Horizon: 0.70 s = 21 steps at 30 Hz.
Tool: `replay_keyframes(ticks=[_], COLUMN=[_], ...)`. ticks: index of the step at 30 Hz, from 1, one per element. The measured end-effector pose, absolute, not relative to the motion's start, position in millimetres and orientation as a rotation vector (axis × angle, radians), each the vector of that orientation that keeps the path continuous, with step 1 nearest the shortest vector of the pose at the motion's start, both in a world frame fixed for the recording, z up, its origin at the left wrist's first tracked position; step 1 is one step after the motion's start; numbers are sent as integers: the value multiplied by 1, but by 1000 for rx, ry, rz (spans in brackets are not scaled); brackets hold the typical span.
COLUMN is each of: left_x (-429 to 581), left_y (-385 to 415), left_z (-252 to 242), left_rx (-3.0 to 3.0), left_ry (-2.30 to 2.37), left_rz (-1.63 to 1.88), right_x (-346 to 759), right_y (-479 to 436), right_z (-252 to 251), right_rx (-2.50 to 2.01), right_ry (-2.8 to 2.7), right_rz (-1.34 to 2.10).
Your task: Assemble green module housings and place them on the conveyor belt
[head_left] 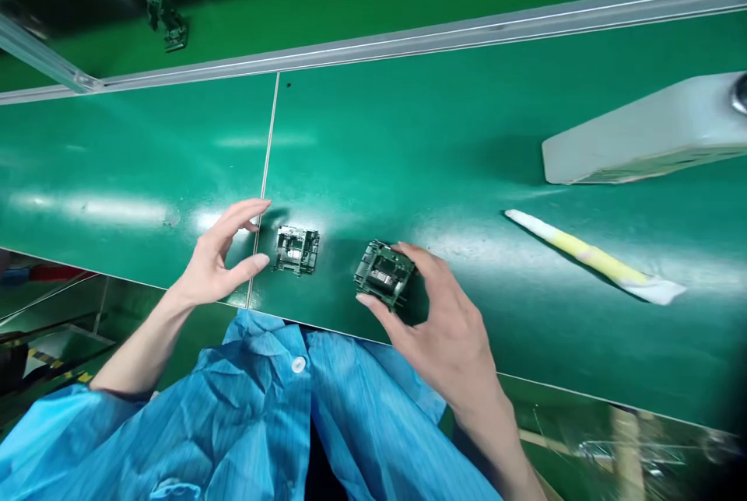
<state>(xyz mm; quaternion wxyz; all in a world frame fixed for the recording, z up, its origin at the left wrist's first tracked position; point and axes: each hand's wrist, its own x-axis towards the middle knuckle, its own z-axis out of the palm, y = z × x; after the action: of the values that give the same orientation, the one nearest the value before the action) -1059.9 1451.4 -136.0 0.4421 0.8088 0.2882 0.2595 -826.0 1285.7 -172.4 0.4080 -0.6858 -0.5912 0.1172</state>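
So the right hand (449, 330) had thumb and fingers pinched around a small dark module (384, 274), tilted, near the front edge of the green bench (408, 159). The left hand (219, 256) was spread wide, holding nothing, just beside a silvery module (296, 249) lying flat on the bench. A yellow-white tube (589, 256) lay well off to the right.

a small dark green part (384, 274) is gripped by the fingers of the right hand (443, 322) on the green bench (408, 159). a second, silvery part (297, 249) is left lying just beside the spread fingers of the left hand (219, 256), untouched. a yellow-white wrapped stick (589, 256) is seen further right.
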Motion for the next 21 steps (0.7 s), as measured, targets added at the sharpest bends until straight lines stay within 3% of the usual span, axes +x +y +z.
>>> replay_keyframes(ticks=[4, 9, 21], left_x=[-1070, -1056, -1044], left_y=[1457, 1445, 1425], left_z=[-154, -164, -177], left_rx=[2080, 1978, 1498], left_ry=[705, 700, 417], left_rz=[346, 448, 646], right_x=[-837, -856, -857], right_y=[1299, 1316, 1306], right_z=[-174, -161, -88], right_rx=[-1766, -1691, -1737], right_ry=[-1535, -1625, -2050], right_rz=[403, 470, 35])
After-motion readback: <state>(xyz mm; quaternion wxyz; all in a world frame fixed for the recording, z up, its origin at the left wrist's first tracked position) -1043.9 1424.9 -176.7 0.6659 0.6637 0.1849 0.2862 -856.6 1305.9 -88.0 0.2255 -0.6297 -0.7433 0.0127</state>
